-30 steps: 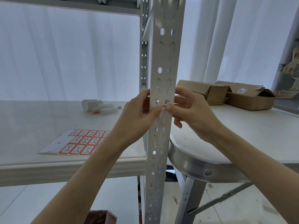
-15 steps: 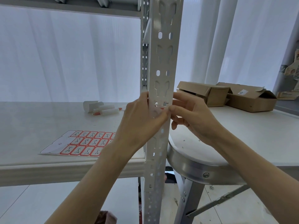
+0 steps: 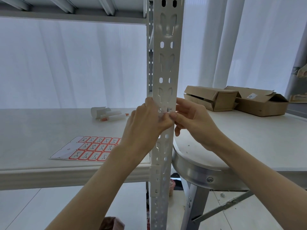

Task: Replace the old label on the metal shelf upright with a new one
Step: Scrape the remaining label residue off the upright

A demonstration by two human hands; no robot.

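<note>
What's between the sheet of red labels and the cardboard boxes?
The metal shelf upright stands between the label sheet and the cardboard boxes, the left hand gripping it, the right hand at its front face; the head view shows it.

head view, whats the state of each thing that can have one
left hand, gripping the shelf upright, thumb on its front
right hand, fingers pinching at the label
label, on the upright, mostly hidden
label sheet, flat, left labels peeled off
cardboard boxes, flaps open
</note>
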